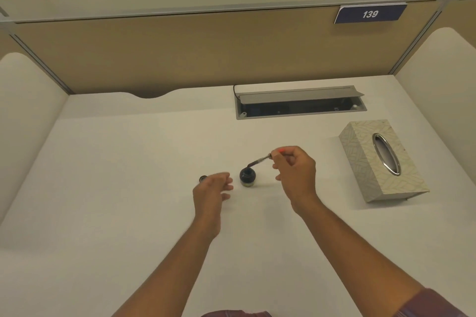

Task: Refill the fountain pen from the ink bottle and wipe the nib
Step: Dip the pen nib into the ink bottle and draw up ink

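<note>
A small dark ink bottle (247,177) stands uncapped on the white desk. My right hand (296,174) pinches the rear end of the fountain pen (260,161), which slants down to the left with its nib dipped in the bottle's mouth. My left hand (212,189) hovers just left of the bottle, fingers apart and slightly blurred, holding nothing. Behind its fingertips lies the bottle's dark cap (203,178) on the desk.
A patterned tissue box (381,162) with an oval chrome slot sits to the right. A grey cable tray (300,103) with its lid raised is set into the desk at the back. Cubicle partitions enclose the desk on three sides.
</note>
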`<state>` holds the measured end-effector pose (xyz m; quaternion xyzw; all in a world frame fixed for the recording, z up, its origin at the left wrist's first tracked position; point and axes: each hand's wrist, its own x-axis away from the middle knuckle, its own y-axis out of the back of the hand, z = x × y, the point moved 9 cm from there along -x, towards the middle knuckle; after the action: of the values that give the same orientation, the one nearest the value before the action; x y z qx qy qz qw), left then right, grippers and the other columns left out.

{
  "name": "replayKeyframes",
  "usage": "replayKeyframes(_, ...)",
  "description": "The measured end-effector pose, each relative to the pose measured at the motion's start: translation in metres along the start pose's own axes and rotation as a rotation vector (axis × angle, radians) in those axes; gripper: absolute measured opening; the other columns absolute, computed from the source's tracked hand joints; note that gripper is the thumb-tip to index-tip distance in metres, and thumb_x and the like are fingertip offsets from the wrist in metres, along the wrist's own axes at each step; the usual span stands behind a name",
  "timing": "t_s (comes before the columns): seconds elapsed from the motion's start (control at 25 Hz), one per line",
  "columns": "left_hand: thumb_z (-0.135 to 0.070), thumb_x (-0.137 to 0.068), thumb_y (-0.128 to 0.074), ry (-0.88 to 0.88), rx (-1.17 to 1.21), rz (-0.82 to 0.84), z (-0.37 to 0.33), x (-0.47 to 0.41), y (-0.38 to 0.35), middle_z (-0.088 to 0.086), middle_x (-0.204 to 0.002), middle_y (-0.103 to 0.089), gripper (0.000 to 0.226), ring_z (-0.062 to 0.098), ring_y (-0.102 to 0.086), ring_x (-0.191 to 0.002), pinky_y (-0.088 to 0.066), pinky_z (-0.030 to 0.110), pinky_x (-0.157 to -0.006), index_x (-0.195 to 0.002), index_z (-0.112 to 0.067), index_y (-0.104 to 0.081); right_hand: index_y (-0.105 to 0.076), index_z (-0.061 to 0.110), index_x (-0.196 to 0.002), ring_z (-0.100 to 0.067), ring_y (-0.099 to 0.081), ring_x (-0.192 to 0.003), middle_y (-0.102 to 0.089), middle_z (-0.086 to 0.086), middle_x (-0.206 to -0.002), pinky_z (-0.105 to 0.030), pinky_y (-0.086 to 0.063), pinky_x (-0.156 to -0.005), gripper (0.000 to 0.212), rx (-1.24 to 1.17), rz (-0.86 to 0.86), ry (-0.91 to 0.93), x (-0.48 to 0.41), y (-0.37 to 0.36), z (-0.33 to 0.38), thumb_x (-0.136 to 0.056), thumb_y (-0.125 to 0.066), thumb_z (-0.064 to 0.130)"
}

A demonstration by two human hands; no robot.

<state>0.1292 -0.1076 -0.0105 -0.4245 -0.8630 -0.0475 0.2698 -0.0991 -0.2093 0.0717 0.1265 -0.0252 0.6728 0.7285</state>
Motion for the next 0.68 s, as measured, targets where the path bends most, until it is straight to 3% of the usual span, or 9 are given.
replayKeyframes(0.2, -0.014, -0.104, -0.062, -0.131, -0.327, 0.261, -0.041, -0.035, -0.033, -0.004, -0.116, -0.082, 0.023, 0.014, -0.073, -0.114, -0.054, 0.032, -0.091, -0.109, -0.02, -0.083, -0.071, 0.02, -0.098, 0.0, -0.067, -0.078, -0.069, 0.019, -0.086, -0.006, -0.05, -0.063, 0.005, 0.351, 0.098, 0.206, -0.021, -0.035, 0.018, -0.096, -0.07, 0.024)
replayKeyframes(0.36, -0.015, -0.108, -0.058, -0.134, -0.504, 0.5, -0.035, -0.053, -0.056, -0.008, -0.125, -0.08, 0.026, 0.006, -0.069, -0.124, -0.048, 0.022, -0.099, -0.118, -0.018, -0.082, -0.07, 0.023, -0.101, -0.001, -0.065, -0.076, -0.067, 0.015, -0.086, -0.011, -0.05, -0.068, 0.005, 0.516, 0.165, 0.267, -0.028, -0.049, 0.013, -0.098, -0.068, 0.027)
replayKeyframes(0.48, -0.016, -0.108, -0.059, -0.131, -0.569, 0.589, -0.031, -0.06, -0.065, -0.008, -0.127, -0.079, 0.027, 0.006, -0.067, -0.127, -0.047, 0.02, -0.1, -0.12, -0.019, -0.082, -0.072, 0.02, -0.105, -0.004, -0.066, -0.08, -0.07, 0.011, -0.09, -0.015, -0.052, -0.072, 0.009, 0.559, 0.213, 0.292, -0.031, -0.056, 0.009, -0.098, -0.068, 0.025)
replayKeyframes(0.68, -0.016, -0.107, -0.063, -0.091, -0.61, 0.658, -0.012, -0.072, -0.071, -0.003, -0.128, -0.079, 0.023, 0.016, -0.068, -0.129, -0.047, 0.039, -0.117, -0.118, -0.016, -0.082, -0.076, 0.019, -0.106, 0.009, -0.067, -0.08, -0.074, 0.011, -0.09, -0.004, -0.047, -0.071, 0.012, 0.562, 0.349, 0.266, -0.042, -0.07, -0.004, -0.096, -0.069, 0.019)
